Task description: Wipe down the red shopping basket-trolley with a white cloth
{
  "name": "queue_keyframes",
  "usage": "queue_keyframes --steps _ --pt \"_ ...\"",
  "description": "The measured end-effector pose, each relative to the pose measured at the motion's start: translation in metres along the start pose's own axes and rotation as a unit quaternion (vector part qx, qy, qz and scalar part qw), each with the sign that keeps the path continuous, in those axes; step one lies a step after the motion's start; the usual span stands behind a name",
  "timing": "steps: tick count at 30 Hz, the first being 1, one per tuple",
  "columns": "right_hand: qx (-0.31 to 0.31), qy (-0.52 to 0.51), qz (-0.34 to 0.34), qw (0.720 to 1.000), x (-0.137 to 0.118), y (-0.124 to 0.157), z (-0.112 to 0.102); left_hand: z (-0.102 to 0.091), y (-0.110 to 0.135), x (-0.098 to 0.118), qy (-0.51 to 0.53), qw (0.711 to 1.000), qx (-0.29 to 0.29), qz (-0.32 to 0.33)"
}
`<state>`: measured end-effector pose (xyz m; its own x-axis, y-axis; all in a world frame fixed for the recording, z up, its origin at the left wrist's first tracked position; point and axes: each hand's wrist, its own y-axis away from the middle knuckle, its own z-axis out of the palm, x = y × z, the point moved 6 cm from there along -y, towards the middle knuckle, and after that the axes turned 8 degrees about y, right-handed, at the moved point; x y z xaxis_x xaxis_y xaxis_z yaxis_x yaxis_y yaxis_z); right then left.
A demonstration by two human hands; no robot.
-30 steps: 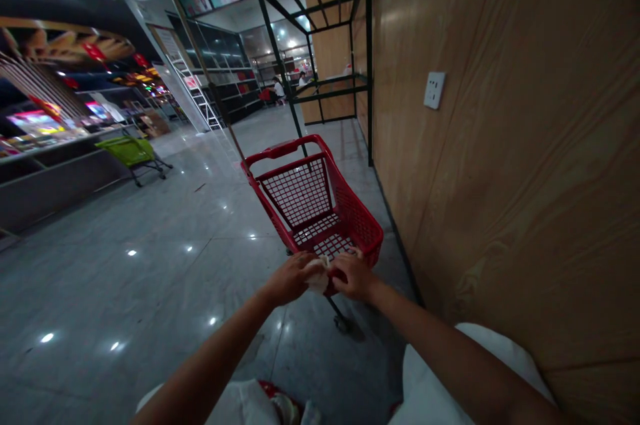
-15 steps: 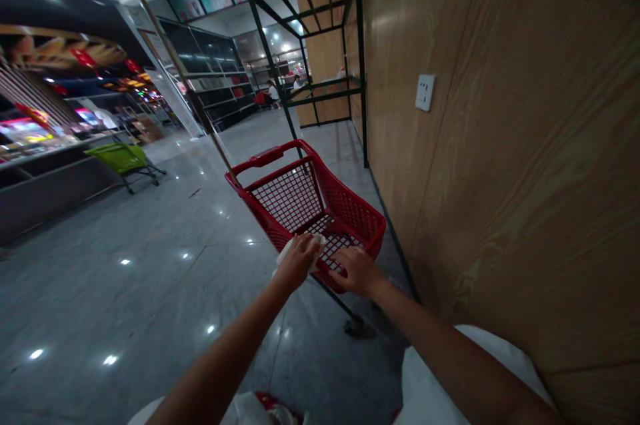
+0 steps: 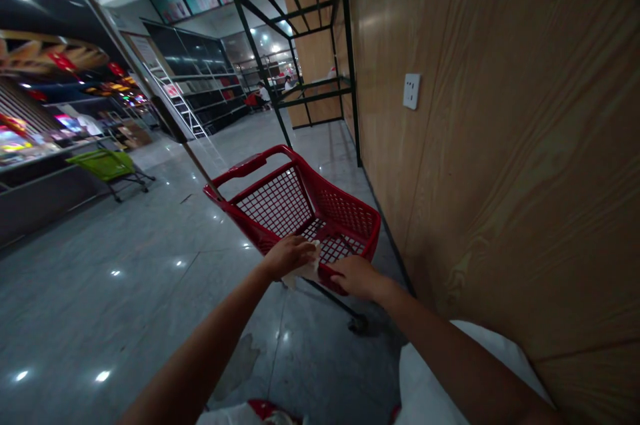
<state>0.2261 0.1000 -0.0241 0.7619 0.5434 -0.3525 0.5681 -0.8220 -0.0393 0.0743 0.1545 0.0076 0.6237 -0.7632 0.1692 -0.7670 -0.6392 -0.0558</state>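
Note:
A red plastic shopping cart (image 3: pixel 345 208) with grid walls stands before me, its near rim under both my hands. My left hand (image 3: pixel 290 256) is closed over a white cloth (image 3: pixel 306 270) and presses it against the rim's left part; the cloth hangs down outside the basket. At the right part of the same rim, my right hand (image 3: pixel 356 276) grips the red edge with its fingers curled over it. A metal pole (image 3: pixel 197 162) with a dark sleeve rises from the cart's handle side and slants up to the left.
A wood-panelled wall (image 3: pixel 480 145) with a white socket (image 3: pixel 411 91) runs close along the right. Behind the cart stands a dark metal frame (image 3: pixel 350 65). A green cart (image 3: pixel 107 164) is by the counter on the left. A ladder (image 3: pixel 183 105) and seated people are farther back.
My left hand and the cloth have shifted slightly left along the rim. The cart appears a little nearer and lower left in view. My right hand stays at the rim.

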Motion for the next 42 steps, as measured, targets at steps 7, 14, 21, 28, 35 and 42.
queue_keyframes --steps 7,14,21,28,35,42 --pt "0.003 0.000 -0.033 0.999 0.015 0.006 -0.011 -0.005 -0.002 -0.010 -0.036 0.995 0.016 -0.088" --pt "0.129 0.096 0.027 0.987 -0.011 0.000 0.009 0.009 -0.011 0.029 0.019 0.998 0.032 -0.057" --pt "0.239 0.040 0.071 0.968 0.002 0.003 0.005 0.006 -0.003 0.044 0.048 0.995 0.065 -0.066" --pt "0.219 0.072 0.010 0.973 0.004 -0.002 0.010 0.013 -0.016 0.044 -0.036 0.996 0.019 -0.077" --pt "0.110 0.100 0.022 0.989 0.005 -0.010 0.008 -0.015 0.042 0.001 -0.127 0.981 0.034 -0.142" --pt "0.096 0.126 0.037 0.987 0.001 -0.010 0.015 0.017 0.014 0.042 -0.086 0.989 0.054 -0.111"
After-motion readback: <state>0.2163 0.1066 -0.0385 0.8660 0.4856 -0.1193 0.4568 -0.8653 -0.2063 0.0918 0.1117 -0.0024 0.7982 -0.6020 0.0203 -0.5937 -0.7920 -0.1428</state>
